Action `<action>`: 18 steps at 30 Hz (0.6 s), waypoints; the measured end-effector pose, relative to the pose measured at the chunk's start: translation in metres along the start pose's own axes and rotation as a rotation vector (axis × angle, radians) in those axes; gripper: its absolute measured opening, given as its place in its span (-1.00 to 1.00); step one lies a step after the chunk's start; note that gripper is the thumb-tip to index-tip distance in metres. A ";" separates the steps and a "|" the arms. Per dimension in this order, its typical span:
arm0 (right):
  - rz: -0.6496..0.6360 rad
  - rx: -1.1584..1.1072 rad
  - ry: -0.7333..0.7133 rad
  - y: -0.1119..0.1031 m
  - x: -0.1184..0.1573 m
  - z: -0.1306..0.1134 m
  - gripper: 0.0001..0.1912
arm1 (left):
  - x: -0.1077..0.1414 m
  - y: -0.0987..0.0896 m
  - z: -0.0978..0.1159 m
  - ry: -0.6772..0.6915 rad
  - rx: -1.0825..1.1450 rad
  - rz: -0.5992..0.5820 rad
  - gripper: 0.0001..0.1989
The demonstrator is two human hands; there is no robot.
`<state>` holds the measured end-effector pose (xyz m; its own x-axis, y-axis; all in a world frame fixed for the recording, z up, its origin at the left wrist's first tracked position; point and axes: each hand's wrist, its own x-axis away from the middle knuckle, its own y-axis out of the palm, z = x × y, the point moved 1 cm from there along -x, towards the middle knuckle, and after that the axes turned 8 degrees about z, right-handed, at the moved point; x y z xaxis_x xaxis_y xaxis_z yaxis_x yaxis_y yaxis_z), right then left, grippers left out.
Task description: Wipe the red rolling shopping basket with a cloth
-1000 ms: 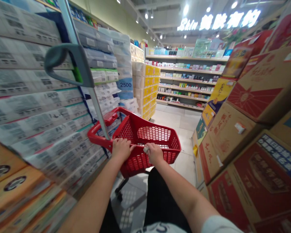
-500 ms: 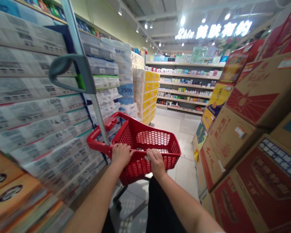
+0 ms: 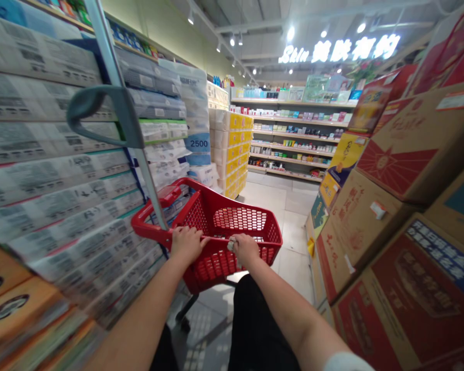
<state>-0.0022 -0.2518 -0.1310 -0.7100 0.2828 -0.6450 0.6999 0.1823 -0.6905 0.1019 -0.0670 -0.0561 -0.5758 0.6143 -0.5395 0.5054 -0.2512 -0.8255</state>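
A red plastic shopping basket cart (image 3: pixel 216 263) with perforated sides stands in front of me; nothing shows inside it. My left hand (image 3: pixel 187 244) is wrapped over its near rim at the left. Further right on the same rim, my right hand (image 3: pixel 245 249) is closed around a crumpled pale cloth (image 3: pixel 232 243), close against the cart's side. A metal pole (image 3: pixel 151 190) with a grey looped handle (image 3: pixel 100 116) rises at the cart's left end, touched by neither hand.
Stacked paper packs (image 3: pixel 62 144) wall the left side, beside the cart. Cardboard cartons (image 3: pixel 394 149) are piled on the right. Between them a tiled floor (image 3: pixel 290 232) runs to product shelves (image 3: pixel 294 139). Yellow-and-white packs (image 3: pixel 234 149) stand ahead, left of the aisle.
The cart and both hands have shifted slightly left in view. My right hand has changed its hold, and more of the cloth now shows beside its fingers.
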 end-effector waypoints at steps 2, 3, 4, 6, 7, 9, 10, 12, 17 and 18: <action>0.005 -0.006 -0.016 -0.001 0.000 -0.001 -0.73 | 0.001 -0.001 -0.001 -0.011 -0.004 0.008 -0.60; 0.023 -0.005 -0.027 -0.001 0.001 -0.001 -0.69 | 0.002 0.000 -0.001 -0.016 -0.002 0.014 -0.60; 0.041 0.001 -0.033 -0.001 0.002 -0.001 -0.65 | 0.003 0.000 -0.001 -0.018 0.005 0.020 -0.60; 0.032 0.033 -0.017 -0.002 0.002 -0.002 -0.64 | 0.006 0.002 0.000 -0.021 0.027 0.058 -0.64; 0.003 0.052 0.000 -0.002 0.000 -0.001 -0.68 | 0.008 0.004 0.000 -0.018 0.038 0.090 -0.67; -0.080 0.075 0.026 -0.003 -0.006 0.000 -0.77 | 0.012 0.007 0.002 0.006 0.054 0.159 -0.73; -0.109 0.077 0.026 -0.003 -0.009 0.000 -0.80 | 0.014 0.008 0.003 0.020 0.062 0.185 -0.73; -0.115 0.068 0.001 -0.004 -0.010 0.001 -0.76 | 0.017 0.011 0.007 0.041 0.077 0.196 -0.72; -0.053 0.020 -0.047 -0.008 0.002 0.000 -0.56 | 0.014 0.010 0.021 0.010 0.029 0.145 -0.65; -0.053 0.003 -0.040 -0.009 0.002 0.001 -0.60 | 0.012 0.009 0.023 -0.002 0.008 0.138 -0.62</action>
<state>-0.0099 -0.2534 -0.1261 -0.7488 0.2350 -0.6197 0.6609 0.1935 -0.7251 0.0845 -0.0791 -0.0736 -0.5030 0.5718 -0.6481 0.5743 -0.3393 -0.7450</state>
